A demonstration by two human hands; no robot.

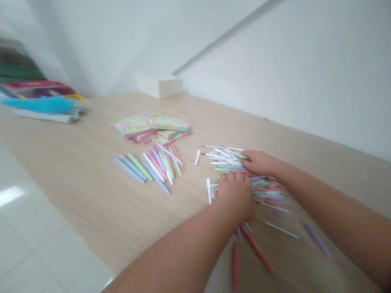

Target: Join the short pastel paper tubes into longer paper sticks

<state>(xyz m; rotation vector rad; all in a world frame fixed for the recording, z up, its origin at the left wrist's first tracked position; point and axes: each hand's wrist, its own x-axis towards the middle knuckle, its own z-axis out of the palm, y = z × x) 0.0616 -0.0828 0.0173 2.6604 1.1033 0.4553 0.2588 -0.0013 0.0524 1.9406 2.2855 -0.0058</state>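
A loose pile of pen parts point(226, 156) lies on the table, with white refills and pastel barrels mixed together. My left hand point(235, 193) rests palm down on the near side of the pile, fingers bent and slightly apart; their tips are partly hidden among the parts. On the far side, my right hand point(259, 162) has its fingers and thumb drawn together at a pale green pen part point(241, 155). White pen caps point(198, 157) lie at the pile's left edge. Blur hides some detail beneath both hands.
Left of the pile lie several pastel pens point(165, 162), with stacked pen boxes point(168, 122) behind them. A white box point(160, 84) stands by the wall. Loose red barrels point(258, 250) and a purple one point(317, 240) lie near my arms. Wrapped items point(39, 105) sit far left.
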